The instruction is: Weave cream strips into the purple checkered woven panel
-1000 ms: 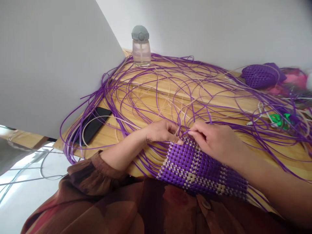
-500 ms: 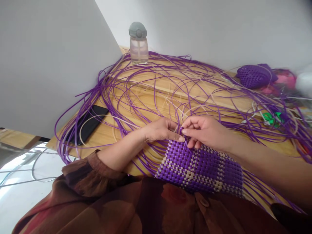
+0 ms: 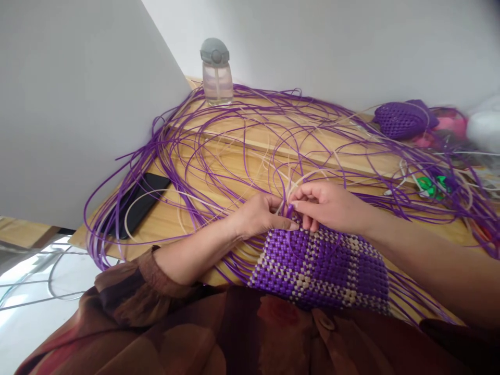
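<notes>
A purple and cream woven panel [image 3: 320,271] lies at the table's front edge against my clothing, its long loose strands fanning out around it. At its far edge my left hand [image 3: 263,214] is closed, the thumb pressing down on the weave. Beside it my right hand [image 3: 328,205] pinches a purple strand [image 3: 290,211] between thumb and forefinger, the other fingers curled. The two hands almost touch. Where the strand enters the weave is partly hidden by my fingers.
Purple and cream strands [image 3: 219,140] spread over the wooden table [image 3: 250,166]. A water bottle [image 3: 217,73] stands at the back, and a black phone-like slab [image 3: 142,203] lies at left under strands. At right are a purple netted bundle [image 3: 404,120] and a green item [image 3: 429,186].
My right hand has shifted slightly up and left, and the pinched strand shows more between my hands. The whole view has drifted a little.
</notes>
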### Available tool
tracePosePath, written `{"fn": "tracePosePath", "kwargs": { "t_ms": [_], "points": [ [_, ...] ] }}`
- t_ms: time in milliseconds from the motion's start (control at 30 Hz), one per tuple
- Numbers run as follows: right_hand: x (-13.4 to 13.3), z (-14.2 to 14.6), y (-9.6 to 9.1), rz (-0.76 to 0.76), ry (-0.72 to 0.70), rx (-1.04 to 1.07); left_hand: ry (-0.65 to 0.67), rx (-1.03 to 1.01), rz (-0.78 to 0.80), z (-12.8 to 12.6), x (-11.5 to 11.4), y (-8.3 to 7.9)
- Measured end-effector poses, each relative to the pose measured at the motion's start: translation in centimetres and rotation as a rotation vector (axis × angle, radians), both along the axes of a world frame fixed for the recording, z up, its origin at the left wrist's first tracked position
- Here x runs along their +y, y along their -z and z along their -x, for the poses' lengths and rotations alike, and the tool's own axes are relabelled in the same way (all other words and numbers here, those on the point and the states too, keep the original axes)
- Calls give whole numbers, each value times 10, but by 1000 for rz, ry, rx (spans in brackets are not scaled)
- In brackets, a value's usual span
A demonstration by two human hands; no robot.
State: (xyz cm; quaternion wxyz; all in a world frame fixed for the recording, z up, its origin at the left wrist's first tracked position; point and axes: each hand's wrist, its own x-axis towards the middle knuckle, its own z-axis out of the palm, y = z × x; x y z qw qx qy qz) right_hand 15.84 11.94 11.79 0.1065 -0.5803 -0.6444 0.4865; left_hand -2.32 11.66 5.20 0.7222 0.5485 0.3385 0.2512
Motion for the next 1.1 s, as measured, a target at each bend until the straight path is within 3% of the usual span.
{"fn": "tracePosePath", "kwargs": {
  "t_ms": [300, 467, 533, 600, 733, 800, 967, 1100],
  "points": [
    [15, 3, 8, -217, -223, -89, -26, -8, 12, -1, 1, 5],
    [12, -11, 14, 29, -39, 35, -17, -23, 90, -3, 1, 1],
    [7, -17, 13, 67, -30, 111, -22, -23, 107, -4, 2, 2],
    [4, -19, 8, -33, -105, 111, -34, -5, 100, -4, 2, 5],
    [11, -5, -4, -457, -441, 8, -73, 61, -9, -4, 2, 12],
    [19, 5, -6, -537, -522, -60, -95, 56, -36, -4, 2, 13],
    [33, 13, 6, -171, -200, -129, -63, -8, 65, -5, 1, 7],
    [29, 3, 17, 31, 1, -40, -14, -94, 162, -5, 1, 3]
  ]
}}
